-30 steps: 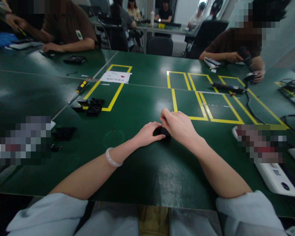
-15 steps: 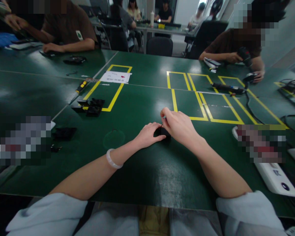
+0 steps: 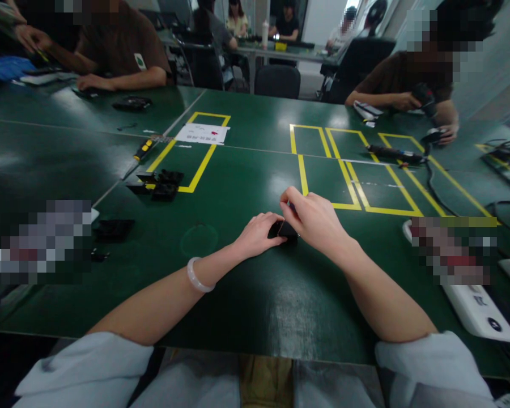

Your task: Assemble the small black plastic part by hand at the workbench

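Observation:
A small black part [image 3: 287, 229] rests on the green table [image 3: 255, 294] in front of me. My left hand [image 3: 261, 233] grips it from the left, thumb on the near side and fingers on the far side. Over its right end is my right hand [image 3: 312, 218], with the fingers curled in a pinch. Whatever lies between those fingertips is too small to make out. A thin dark line, perhaps a wire, shows on the part near the right fingertips.
Black parts [image 3: 165, 186] and a yellow-black screwdriver [image 3: 143, 149] lie left, near a paper label [image 3: 202, 134]. Yellow tape outlines [image 3: 304, 175] mark the table. At right are a white power strip [image 3: 478, 306] and a black tool [image 3: 395, 153]. People sit across the table.
The view has shifted slightly. Both hands keep nearly the same pose, and a little more of the black part shows between them.

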{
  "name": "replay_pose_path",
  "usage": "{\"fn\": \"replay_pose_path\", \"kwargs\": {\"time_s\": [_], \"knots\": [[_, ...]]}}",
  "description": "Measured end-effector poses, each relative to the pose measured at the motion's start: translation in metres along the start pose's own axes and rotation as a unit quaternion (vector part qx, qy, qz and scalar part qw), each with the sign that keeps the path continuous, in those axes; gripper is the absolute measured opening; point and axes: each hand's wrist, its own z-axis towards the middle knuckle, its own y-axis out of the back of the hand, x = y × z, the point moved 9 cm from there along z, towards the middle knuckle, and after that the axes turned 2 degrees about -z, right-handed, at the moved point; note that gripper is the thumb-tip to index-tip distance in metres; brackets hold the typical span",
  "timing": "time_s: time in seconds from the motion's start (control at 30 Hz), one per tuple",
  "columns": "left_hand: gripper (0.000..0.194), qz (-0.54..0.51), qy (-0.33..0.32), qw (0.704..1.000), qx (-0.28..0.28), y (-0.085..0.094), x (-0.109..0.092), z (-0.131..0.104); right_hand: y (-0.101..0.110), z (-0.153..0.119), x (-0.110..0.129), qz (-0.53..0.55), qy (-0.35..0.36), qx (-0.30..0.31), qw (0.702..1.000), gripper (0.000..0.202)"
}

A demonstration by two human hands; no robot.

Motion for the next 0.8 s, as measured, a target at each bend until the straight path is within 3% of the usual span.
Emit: {"fn": "replay_pose_path", "kwargs": {"time_s": [0.6,0.8], "knots": [[0.041,0.018,0.005,1.0,0.0,-0.002,0.003,0.0,-0.008,-0.002,0.002,-0.101,-0.01,0.048,0.994,0.035],[0.037,0.03,0.008,1.0,0.001,-0.003,0.005,0.0,-0.008,-0.007,0.008,-0.099,0.025,0.081,0.991,0.031]]}}
